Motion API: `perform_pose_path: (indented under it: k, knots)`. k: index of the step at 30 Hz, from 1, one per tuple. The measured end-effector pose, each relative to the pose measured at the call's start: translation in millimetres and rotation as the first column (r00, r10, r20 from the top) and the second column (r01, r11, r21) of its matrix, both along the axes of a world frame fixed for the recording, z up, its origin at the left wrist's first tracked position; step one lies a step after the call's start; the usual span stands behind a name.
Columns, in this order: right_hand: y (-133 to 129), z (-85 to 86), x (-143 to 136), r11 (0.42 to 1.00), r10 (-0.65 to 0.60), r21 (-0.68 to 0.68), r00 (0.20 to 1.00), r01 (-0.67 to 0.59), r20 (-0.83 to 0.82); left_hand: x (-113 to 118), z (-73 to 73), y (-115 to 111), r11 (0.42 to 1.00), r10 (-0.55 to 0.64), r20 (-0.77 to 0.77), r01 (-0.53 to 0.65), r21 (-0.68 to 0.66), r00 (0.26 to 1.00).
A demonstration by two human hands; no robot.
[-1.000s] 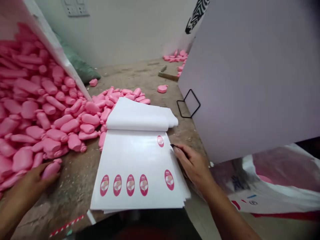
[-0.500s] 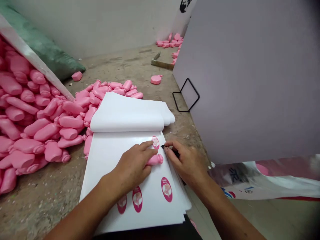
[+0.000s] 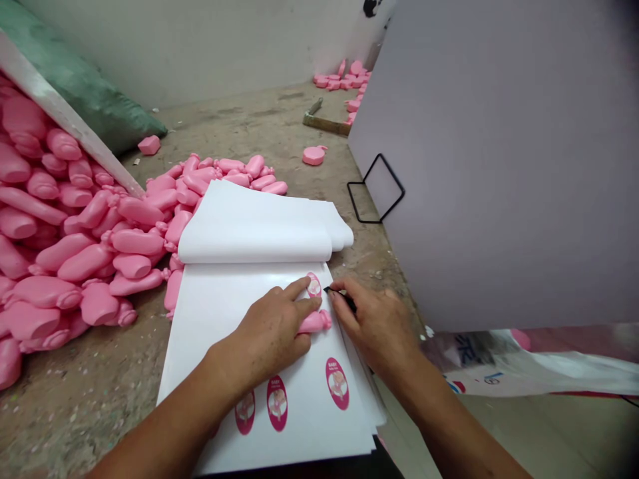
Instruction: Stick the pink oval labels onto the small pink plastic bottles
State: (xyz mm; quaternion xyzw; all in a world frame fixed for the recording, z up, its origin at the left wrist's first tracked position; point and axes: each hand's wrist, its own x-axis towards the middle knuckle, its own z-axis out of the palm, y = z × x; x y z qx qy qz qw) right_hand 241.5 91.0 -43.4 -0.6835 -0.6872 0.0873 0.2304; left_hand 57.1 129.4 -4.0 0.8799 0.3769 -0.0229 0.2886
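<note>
A stack of white label sheets [image 3: 210, 319] lies in front of me, its upper part folded back in a roll. My left hand [image 3: 272, 326] rests on it, closed around a small pink plastic bottle [image 3: 315, 322] lying on its side. The index fingertip touches the edge of an oval pink sticker [image 3: 314, 286] just above the bottle. Pinched in my right hand [image 3: 379, 322] is a slim black pointed tool [image 3: 346, 298], its tip close to that sticker's right side. Lower on the sheet are more oval stickers [image 3: 337, 384], printed with "BABY"; some are partly behind my left arm.
Pink bottles [image 3: 134, 241] are heaped on the left, spilling past a white board [image 3: 74, 113]. A green sack [image 3: 84, 86] leans behind. On the right stands a large grey panel [image 3: 489, 166] beside a black wire bracket [image 3: 377, 189]. More pink pieces [image 3: 344, 81] lie by the wall.
The camera view has shifted slightly. Both hands keep almost the same position over the sheet, with the tool tip still beside the upper sticker.
</note>
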Motion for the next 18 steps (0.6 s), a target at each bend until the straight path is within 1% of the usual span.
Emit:
perform_pose_path:
  k: [4,7,12,15,18]
  knots:
    - [1.1,0.8,-1.8,1.0,-0.015,-0.013,0.999,0.015,-0.029,-2.1,-5.4,0.0,0.999,0.0,0.058,-0.002,0.036,0.998]
    - [1.9,1.1,-1.8,0.999,-0.036,-0.042,0.997,0.033,-0.073,-3.0,-8.4,0.2,0.999,-0.004,0.065,0.001,0.038,0.998]
    - [1.7,-1.5,-1.1,0.993,-0.075,-0.105,0.985,0.059,-0.155,-2.2,-7.9,0.7,0.999,-0.005,0.062,0.004,0.031,0.998]
    - [1.0,-1.9,-0.6,0.989,-0.071,-0.143,0.975,0.041,-0.211,-1.3,-7.8,1.0,1.0,-0.002,0.046,0.001,0.015,0.999]
    - [1.7,-0.1,0.4,0.985,-0.083,-0.169,0.952,0.034,-0.295,-2.0,-9.1,1.3,1.0,0.0,0.072,-0.001,0.022,0.997]
